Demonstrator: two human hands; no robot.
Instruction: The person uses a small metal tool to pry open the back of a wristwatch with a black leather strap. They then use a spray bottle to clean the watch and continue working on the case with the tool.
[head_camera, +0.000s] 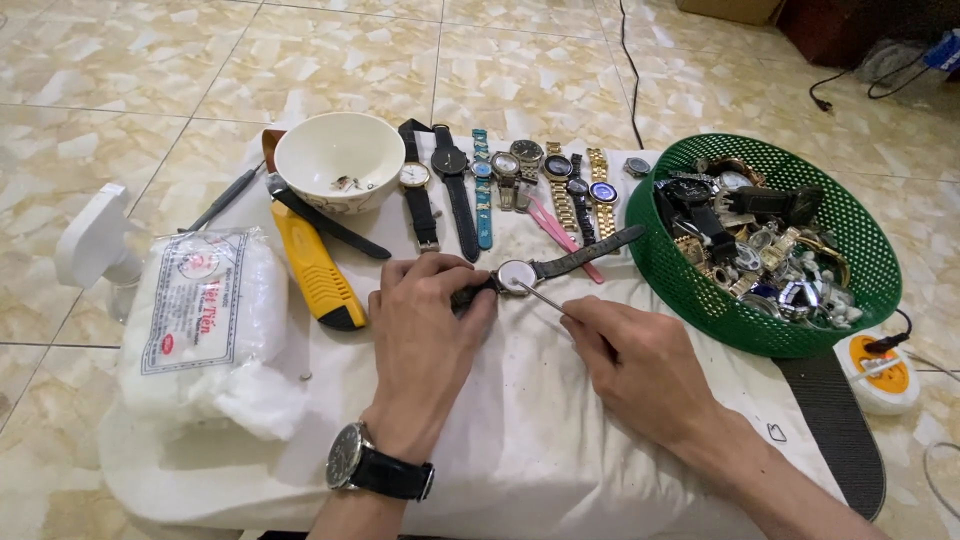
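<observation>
My left hand (428, 325) rests on the white cloth and pins down a wristwatch (516, 277) with a round pale back and dark strap; its fingers cover one strap end. My right hand (630, 360) pinches a thin metal tool (540, 297) whose tip touches the watch case edge. A dark-strapped watch is on my left wrist (362, 465).
A row of several watches (505, 180) lies beyond. A white bowl (340, 160) with small parts, a yellow utility knife (313, 268), a cotton pack (205, 320), a green basket of watches (760, 235), a white bottle (95, 245) and a power strip (880, 370) surround the white cloth (520, 420).
</observation>
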